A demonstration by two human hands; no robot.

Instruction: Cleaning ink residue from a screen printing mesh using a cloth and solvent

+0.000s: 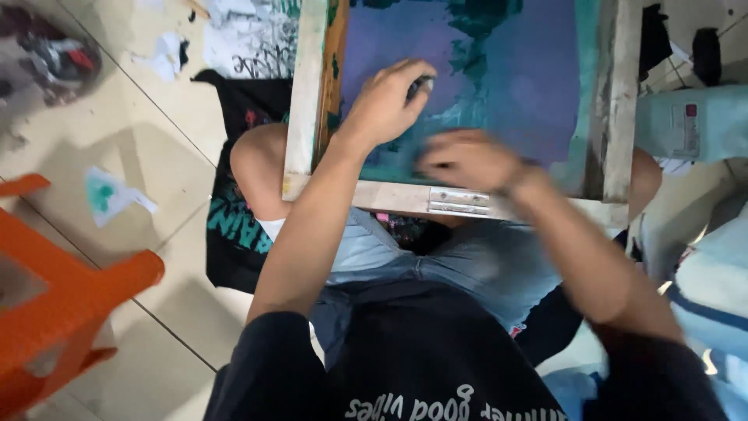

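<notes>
A wooden screen-printing frame (305, 101) with a purple and teal mesh (514, 70) rests across my knees. My left hand (386, 101) lies on the mesh near the frame's left side, fingers curled around a small dark object (421, 84). My right hand (467, 160) is blurred, pressed on the mesh close to the frame's near bar, which carries a metal hinge plate (460, 201). Whether the right hand holds anything is hidden by the blur.
An orange plastic stool (62, 296) stands at the left on the tiled floor (148, 156). A black printed shirt (238, 226) lies beside my left knee. Scraps of paper (109, 195) and printed sheets (249, 35) litter the floor. Pale fabric (693, 125) sits at the right.
</notes>
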